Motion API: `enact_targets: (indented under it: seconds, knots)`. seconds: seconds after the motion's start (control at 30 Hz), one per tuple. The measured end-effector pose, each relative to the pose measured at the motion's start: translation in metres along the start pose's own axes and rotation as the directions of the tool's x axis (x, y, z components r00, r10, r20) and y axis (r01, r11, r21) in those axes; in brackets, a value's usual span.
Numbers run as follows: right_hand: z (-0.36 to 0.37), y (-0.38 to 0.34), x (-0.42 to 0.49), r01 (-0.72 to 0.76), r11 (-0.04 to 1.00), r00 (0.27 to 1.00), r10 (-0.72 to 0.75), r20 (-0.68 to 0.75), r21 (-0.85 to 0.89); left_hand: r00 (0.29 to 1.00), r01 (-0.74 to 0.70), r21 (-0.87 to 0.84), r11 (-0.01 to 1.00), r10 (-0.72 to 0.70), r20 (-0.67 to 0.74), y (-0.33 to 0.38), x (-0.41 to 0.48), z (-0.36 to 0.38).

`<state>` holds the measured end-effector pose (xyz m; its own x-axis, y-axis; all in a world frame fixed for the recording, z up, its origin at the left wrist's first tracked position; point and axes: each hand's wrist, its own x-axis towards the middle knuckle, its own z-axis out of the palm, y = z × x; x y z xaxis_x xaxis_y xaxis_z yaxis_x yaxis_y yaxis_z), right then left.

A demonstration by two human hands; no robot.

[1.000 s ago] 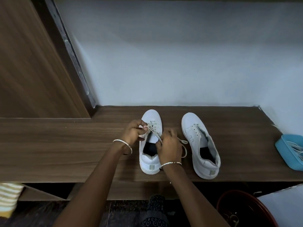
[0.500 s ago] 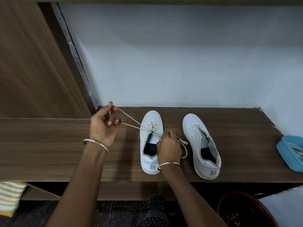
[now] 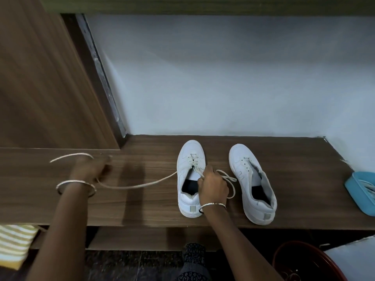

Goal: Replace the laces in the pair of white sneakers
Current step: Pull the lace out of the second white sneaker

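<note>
Two white sneakers stand toe-away on a wooden shelf (image 3: 294, 159). The left sneaker (image 3: 187, 165) has an off-white lace (image 3: 140, 185) threaded through its front eyelets. My left hand (image 3: 91, 169), blurred by motion, grips one end of that lace far out to the left; the lace sags along the shelf back to the shoe. My right hand (image 3: 213, 185) rests over the left sneaker's opening and pinches the lace at the eyelets, with a loose loop lying beside it. The right sneaker (image 3: 251, 179) has bare eyelets.
A blue tray (image 3: 357, 191) holding more laces sits at the shelf's right end. A tall wooden panel (image 3: 40, 88) rises at the left and a pale wall stands behind. Below the shelf are a red tub (image 3: 300, 260) and a striped cloth (image 3: 14, 242).
My left hand left the shoe's eyelets and swept far left, drawing the lace out through them. My right hand stayed on the left sneaker.
</note>
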<state>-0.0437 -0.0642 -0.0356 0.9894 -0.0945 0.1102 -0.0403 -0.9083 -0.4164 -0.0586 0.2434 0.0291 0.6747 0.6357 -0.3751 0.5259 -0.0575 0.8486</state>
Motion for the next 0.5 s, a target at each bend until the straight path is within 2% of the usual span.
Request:
enact_targets:
  seconds: [0.03, 0.07, 0.13, 0.17, 0.27, 0.3, 0.4, 0.5]
  knots:
    - [-0.001, 0.001, 0.001, 0.003, 1.0, 1.0, -0.003, 0.009, 0.011, 0.997, -0.048, 0.154, 0.987, 0.039, 0.064, -0.008, -0.004, 0.012]
    - [-0.002, 0.002, 0.003, 0.012, 1.0, 1.0, -0.012, 0.025, 0.026, 0.991, -0.124, 0.364, 0.923, 0.094, 0.099, -0.015, -0.006, 0.023]
    - [-0.005, 0.004, 0.006, 0.032, 0.998, 0.998, -0.035, 0.05, 0.06, 0.945, -0.326, 0.695, 0.641, 0.238, 0.224, -0.022, -0.014, 0.045]
    - [-0.007, 0.005, 0.007, 0.031, 0.996, 0.998, -0.036, 0.051, 0.086, 0.926, -0.375, 0.71, 0.596, 0.283, 0.251, -0.022, -0.02, 0.058]
    - [-0.011, 0.004, 0.008, 0.002, 0.983, 1.0, -0.007, 0.023, 0.184, 0.881, -0.473, 0.535, 0.7, 0.369, 0.296, -0.011, -0.052, 0.1]
    - [-0.013, 0.001, 0.008, 0.007, 0.979, 1.0, -0.007, 0.001, 0.201, 0.847, -0.531, 0.475, 0.702, 0.432, 0.309, -0.008, -0.062, 0.115]
    - [-0.012, -0.005, 0.015, 0.114, 0.967, 0.993, -0.114, -0.016, 0.229, 0.789, -0.611, 0.399, 0.683, 0.486, 0.377, -0.01, -0.075, 0.14]
    - [-0.01, -0.006, 0.025, 0.187, 0.965, 0.975, -0.205, 0.081, 0.186, 0.767, -0.63, 0.337, 0.7, 0.493, 0.41, -0.015, -0.075, 0.156]
